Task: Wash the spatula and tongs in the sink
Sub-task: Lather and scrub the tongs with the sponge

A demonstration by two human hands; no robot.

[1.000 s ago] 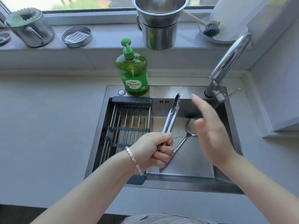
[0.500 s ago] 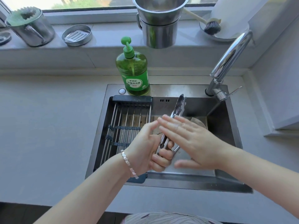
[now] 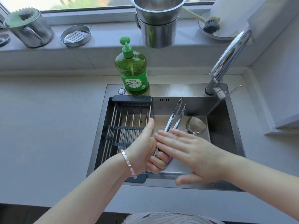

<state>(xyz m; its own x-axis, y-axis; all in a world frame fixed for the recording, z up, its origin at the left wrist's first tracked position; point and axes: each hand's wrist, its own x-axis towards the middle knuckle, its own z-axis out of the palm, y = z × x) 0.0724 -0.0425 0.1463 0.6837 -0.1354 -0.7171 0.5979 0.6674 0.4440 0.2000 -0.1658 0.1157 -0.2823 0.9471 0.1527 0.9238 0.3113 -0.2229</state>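
1. You are early in the wash: no water runs from the faucet (image 3: 229,60); the soap bottle (image 3: 131,73) stands untouched behind the sink (image 3: 178,90).
2. Your left hand (image 3: 145,149) is clamped on the steel tongs (image 3: 175,118), scalloped tips pointing away; your right hand (image 3: 191,149) lies flat and open across them.
3. The spatula (image 3: 195,126), smooth curved steel, rests on the sink floor; both utensils are not yet rinsed, I judge.

Green soap bottle (image 3: 131,73), silver tongs (image 3: 175,116)
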